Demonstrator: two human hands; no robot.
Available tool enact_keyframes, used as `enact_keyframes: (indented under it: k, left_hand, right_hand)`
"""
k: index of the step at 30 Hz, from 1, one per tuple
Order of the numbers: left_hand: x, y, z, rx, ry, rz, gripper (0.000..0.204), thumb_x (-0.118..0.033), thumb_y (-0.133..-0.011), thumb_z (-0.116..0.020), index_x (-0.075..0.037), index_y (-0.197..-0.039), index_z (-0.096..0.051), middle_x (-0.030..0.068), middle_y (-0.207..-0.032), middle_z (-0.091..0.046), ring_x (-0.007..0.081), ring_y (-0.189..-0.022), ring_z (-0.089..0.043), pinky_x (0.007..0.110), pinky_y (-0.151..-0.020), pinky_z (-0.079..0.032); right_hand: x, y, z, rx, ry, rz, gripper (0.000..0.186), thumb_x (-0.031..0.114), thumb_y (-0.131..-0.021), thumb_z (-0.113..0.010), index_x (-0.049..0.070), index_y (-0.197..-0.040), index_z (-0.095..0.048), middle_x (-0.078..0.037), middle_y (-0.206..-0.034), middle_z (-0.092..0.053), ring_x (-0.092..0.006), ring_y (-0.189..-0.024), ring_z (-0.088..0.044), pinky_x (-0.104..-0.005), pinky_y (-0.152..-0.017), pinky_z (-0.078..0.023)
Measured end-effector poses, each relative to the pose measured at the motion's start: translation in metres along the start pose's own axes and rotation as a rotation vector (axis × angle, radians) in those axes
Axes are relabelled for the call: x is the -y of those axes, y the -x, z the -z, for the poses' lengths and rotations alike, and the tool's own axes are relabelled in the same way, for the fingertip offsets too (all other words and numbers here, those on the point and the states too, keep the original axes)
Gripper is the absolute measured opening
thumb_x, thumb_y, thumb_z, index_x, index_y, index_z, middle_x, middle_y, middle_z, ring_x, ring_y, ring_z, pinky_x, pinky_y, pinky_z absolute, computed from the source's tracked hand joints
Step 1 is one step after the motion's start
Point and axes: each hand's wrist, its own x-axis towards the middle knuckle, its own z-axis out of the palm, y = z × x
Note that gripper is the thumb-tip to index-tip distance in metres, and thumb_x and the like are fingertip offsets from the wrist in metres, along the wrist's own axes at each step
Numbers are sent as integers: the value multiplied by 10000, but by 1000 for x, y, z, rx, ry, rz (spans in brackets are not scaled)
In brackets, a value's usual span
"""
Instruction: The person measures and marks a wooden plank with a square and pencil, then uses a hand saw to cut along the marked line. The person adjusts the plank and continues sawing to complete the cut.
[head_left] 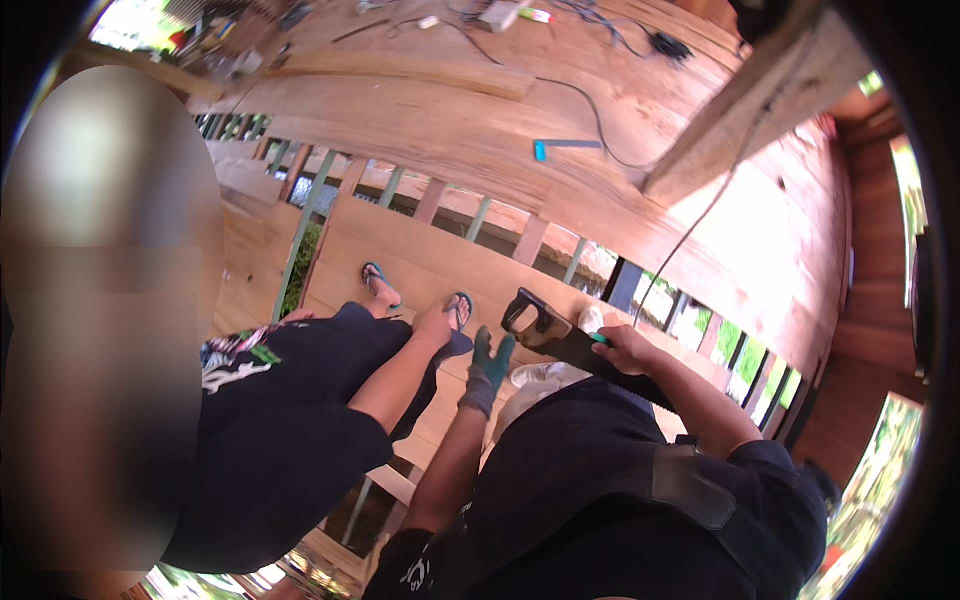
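Observation:
A hand saw with a black-and-tan handle and a dark blade lies across the front of my body, its handle pointing up and left. My bare right hand is closed around the blade. A small teal-green piece shows at its fingers; I cannot make out what it is. My left hand wears a grey and teal work glove. It is held up just left of the saw handle, apart from it, with thumb and fingers spread and nothing in them.
A person in dark clothes and flip-flops stands close on my left. Ahead are raised wooden planks with a blue-handled try square, a cable and a thick post. Gaps open between slats below them.

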Motion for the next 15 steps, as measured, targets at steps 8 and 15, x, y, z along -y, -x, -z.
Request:
enact_keyframes:
  k: [8, 15]
  left_hand:
    - [-95, -54, -6, 541, -149, 118, 614, -444, -905, -746, 25, -1277, -608, 81, -1121, -686, 166, -1028, -640, 284, -908, -508]
    - [-62, -78, -54, 317, -194, -77, 763, -467, -877, -743, 35, -1394, -492, 206, -1287, -635, 285, -1199, -602, 371, -1009, -469]
  right_hand:
    - [-14, 88, -22, -66, -413, -123, 242, 267, -972, -638, 25, -963, -629, -215, -802, -649, -353, -768, -629, -456, -752, -480]
    - [-9, 67, -71, -322, -584, -230, 264, 265, -974, -633, 4, -937, -634, -219, -760, -629, -318, -702, -584, -446, -717, -475]
